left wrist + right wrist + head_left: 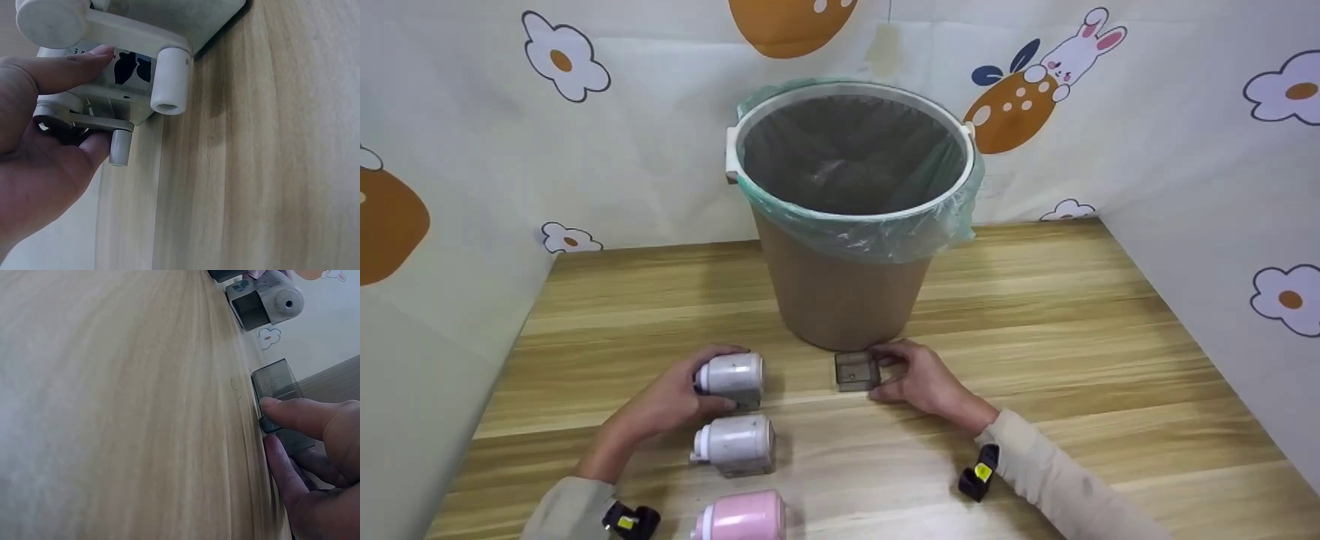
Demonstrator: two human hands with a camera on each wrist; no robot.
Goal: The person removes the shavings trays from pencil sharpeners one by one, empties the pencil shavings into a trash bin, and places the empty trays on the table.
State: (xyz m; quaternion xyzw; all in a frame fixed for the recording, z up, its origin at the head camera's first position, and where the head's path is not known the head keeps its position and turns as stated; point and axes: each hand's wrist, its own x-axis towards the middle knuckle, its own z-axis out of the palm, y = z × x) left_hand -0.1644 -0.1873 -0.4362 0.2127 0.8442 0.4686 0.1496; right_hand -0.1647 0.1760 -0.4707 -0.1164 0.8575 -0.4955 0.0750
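My left hand (671, 401) grips a white hand-crank pencil sharpener (736, 371) from its crank end, thumb on the near side and fingertips on the far side. In the left wrist view, its crank (98, 122) hangs beside the palm. A second white sharpener (741, 439) lies just nearer to me, and a pink one (746, 516) is partly cut off below it. My right hand (926, 381) pinches a smoky see-through shavings drawer (855, 373) between thumb and fingers. The drawer sits at table level, apart from the sharpeners, its open top upward.
A tall brown bin (847, 292) with a green plastic liner (945, 236) stands just beyond the drawer. Patterned cloth walls (660, 135) enclose the back and sides of the wooden table (1072, 322).
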